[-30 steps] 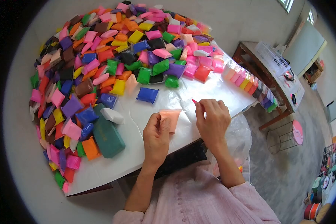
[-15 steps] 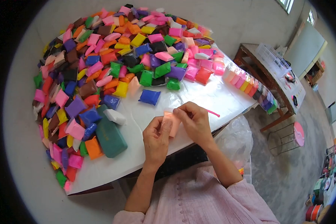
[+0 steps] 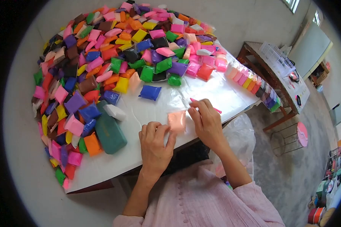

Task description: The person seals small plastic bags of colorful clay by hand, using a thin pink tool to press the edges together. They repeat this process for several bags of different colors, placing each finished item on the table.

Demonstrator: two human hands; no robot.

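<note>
A peach-coloured packet [image 3: 177, 120], slightly blurred, lies flat on the white-covered table between my hands. My left hand [image 3: 155, 142] is just left of it, with curled fingers, the thumb apart and nothing held. To the right of the packet, my right hand [image 3: 206, 119] is over a thin pink stick [image 3: 218, 111] whose two ends show on either side of the fingers. Whether those fingers grip the stick is hidden. Beyond the packet lies a single blue packet [image 3: 150, 92].
Many coloured packets [image 3: 102, 45] are heaped over the table's far and left side. A green case [image 3: 109, 130] with a white packet [image 3: 114, 112] against it is at left. Bagged packets [image 3: 250, 83] line the right edge. A clear plastic bag [image 3: 240, 138] hangs below the table edge.
The peach packet has left my fingers and now lies on the table. My left hand has drawn back a little toward me, and my right hand has shifted right, over the pink stick.
</note>
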